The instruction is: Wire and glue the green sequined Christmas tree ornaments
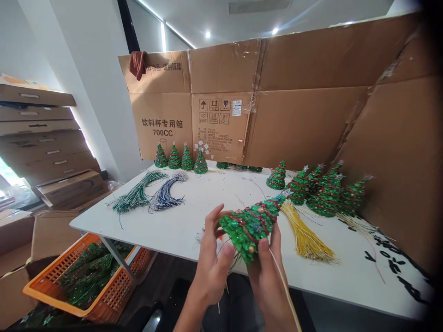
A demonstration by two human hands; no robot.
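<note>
A small green tinsel Christmas tree [251, 226], trimmed with red garland and coloured balls, is tilted on its side over the front edge of the table, its tip toward the upper right. My left hand [212, 258] is curled at its base, fingers behind the rim and thumb below. My right hand [266, 272] grips it from underneath, thumb pressed on the lower side and fingers behind. A pale yellow cord [285, 286] runs from near my right thumb down along the forearm. What lies inside the base is hidden.
On the white table [166, 230] lie green wires [138, 193], blue-and-white wires [168, 193] and a yellow bundle [308, 233]. Finished-looking trees [325, 191] stand right, others [180, 159] at the back. Cardboard [304, 120] walls the table. An orange crate [114, 288] holds green tinsel pieces.
</note>
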